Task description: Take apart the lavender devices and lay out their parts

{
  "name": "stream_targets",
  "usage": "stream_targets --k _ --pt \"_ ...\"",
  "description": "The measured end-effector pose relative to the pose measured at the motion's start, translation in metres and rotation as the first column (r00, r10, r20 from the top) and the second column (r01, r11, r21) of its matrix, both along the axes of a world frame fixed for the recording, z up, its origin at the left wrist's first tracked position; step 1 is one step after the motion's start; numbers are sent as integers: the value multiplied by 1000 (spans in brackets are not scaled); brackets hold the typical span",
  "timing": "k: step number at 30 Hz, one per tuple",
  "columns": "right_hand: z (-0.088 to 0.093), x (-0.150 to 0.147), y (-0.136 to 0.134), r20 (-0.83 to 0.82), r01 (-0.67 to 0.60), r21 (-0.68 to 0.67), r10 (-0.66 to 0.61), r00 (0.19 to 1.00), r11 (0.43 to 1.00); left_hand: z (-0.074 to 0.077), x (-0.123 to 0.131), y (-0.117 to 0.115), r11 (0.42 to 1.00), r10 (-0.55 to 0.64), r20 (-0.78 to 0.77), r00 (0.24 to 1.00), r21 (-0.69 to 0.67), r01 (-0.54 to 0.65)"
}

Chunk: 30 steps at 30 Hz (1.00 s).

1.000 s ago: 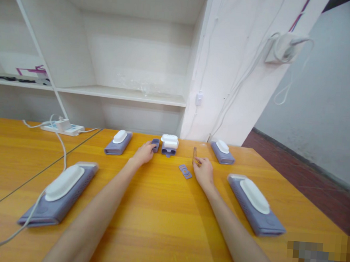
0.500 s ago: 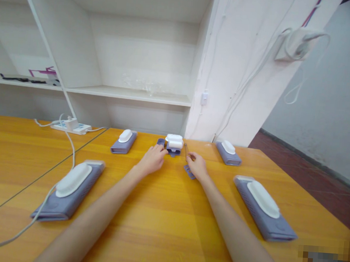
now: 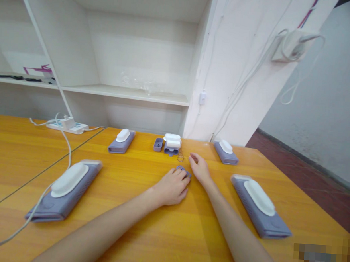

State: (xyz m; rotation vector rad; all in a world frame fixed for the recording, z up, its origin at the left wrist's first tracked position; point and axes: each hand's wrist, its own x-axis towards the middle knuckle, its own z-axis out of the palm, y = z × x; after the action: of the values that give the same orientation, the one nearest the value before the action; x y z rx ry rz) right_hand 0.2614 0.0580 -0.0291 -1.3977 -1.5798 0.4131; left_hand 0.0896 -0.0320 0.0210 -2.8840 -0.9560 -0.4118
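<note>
My left hand (image 3: 172, 186) is closed over a flat purple plastic piece (image 3: 183, 170), its fingertips on the piece at the table's middle. To its right, my right hand (image 3: 200, 168) is held with fingers stretched out and nothing in them. A thin metal coil spring (image 3: 181, 154) lies between that hand and a purple-and-white device part (image 3: 172, 144). Left of the device part sits a small purple cup-like piece (image 3: 158, 145) with something small and dark inside.
Purple devices with white oval tops lie at the near left (image 3: 65, 191), near right (image 3: 261, 205), back left (image 3: 122, 140) and back right (image 3: 226, 151). A white power strip (image 3: 67, 125) trails a cable down the left side. Shelving (image 3: 129, 94) stands behind the wooden table (image 3: 144, 232).
My left hand has moved right and nearer, from the small purple cup to the flat purple piece. My right hand has let go of the spring, which now lies beside the device part.
</note>
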Motion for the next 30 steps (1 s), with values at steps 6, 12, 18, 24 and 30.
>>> stream_targets --k 6,12,18,24,30 --pt "0 2 -4 -4 5 0 -5 1000 1000 -2 -16 -7 980 197 -8 980 5 -197" --pt "5 -1 -11 4 14 1 -14 1000 1000 -14 -25 13 959 283 42 958 -29 -282" --pt "8 -2 -16 14 29 -4 -29 1000 1000 -18 -23 27 916 402 25 915 -31 -401" --pt "8 -2 -18 12 39 -6 -39 999 999 -19 -24 40 915 402 24 915 -52 -401" --pt "8 -2 -19 1 40 0 -40 999 999 -24 -27 47 944 329 62 942 -32 -328"
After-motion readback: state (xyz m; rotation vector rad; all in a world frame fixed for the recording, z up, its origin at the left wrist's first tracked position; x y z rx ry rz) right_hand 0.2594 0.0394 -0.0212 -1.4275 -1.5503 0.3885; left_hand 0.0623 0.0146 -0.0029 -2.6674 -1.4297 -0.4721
